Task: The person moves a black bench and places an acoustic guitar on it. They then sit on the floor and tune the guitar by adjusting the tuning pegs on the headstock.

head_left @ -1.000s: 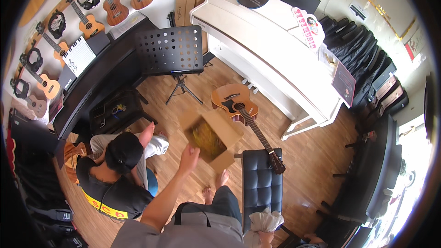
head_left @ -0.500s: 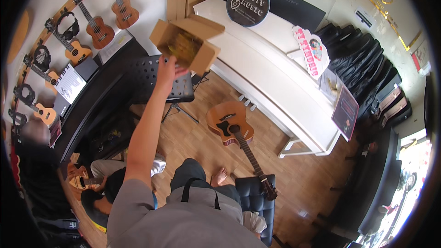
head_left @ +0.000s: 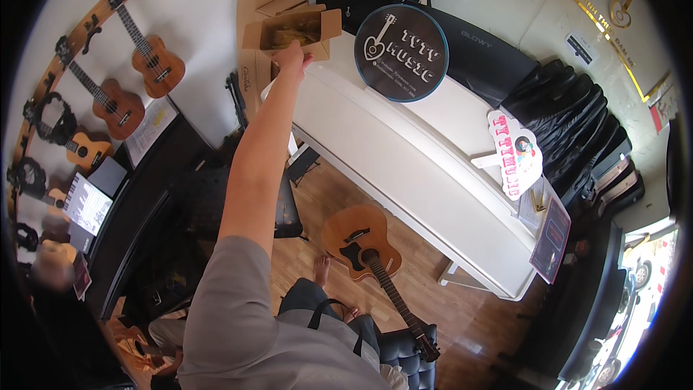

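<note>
Cardboard box (head_left: pixel 331 23) | showing at left end of white piano (head_left: pixel 361 133), support unclear | left hand (head_left: pixel 292 60): grip clamping near wall; right hand out of view | probably handling light, stiff-sided, flaps flexing; walls offering firmer hold

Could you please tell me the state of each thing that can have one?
Brown rectangular cardboard box: open, flaps spread
Bare left hand: gripping the box
White upright piano: no keys showing
Tan wooden guitar: front up, headstock over black tufted bench
Brown wooden ukuleles: hanging, necks upward
</note>
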A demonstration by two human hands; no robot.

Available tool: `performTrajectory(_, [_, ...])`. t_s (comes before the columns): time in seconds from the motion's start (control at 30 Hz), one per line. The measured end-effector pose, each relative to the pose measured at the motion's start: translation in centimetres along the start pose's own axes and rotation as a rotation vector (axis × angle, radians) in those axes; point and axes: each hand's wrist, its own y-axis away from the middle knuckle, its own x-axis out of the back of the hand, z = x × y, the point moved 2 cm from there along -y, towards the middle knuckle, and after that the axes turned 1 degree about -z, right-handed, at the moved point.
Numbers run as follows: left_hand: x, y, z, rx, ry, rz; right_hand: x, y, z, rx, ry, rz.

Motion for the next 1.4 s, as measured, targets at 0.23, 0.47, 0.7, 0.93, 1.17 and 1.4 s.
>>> performTrajectory(0.23, [-4.6,-10.4,-6.5,0.096,-0.023,0.137,-3.3,4.9,-5.4,-0.139,-0.017,-0.015])
performTrajectory(0.47, [-4.0,-11.9,-6.1,0.263,-0.068,-0.12,-4.5,8.2,-6.1,-0.244,-0.059,-0.015])
performTrajectory(0.7, [1.3,-12.1,-2.7,-1.024,-1.101,-0.001,-5.3,12.5,-2.6,-0.393,-0.12,0.018])
performTrajectory(0.93, [1.6,-16.5,-2.0,-0.624,-1.41,0.041,-7.3,17.5,4.2,-0.535,-0.208,0.065])
performTrajectory(1.17, [-1.8,-20.1,-9.6,-0.702,-1.524,-0.103,-5.3,24.2,3.7,-0.718,-0.368,0.111])
performTrajectory(1.4, [-1.3,-24.5,-5.6,-0.861,-1.55,-0.211,-9.1,21.3,7.9,-0.641,-0.526,0.229])
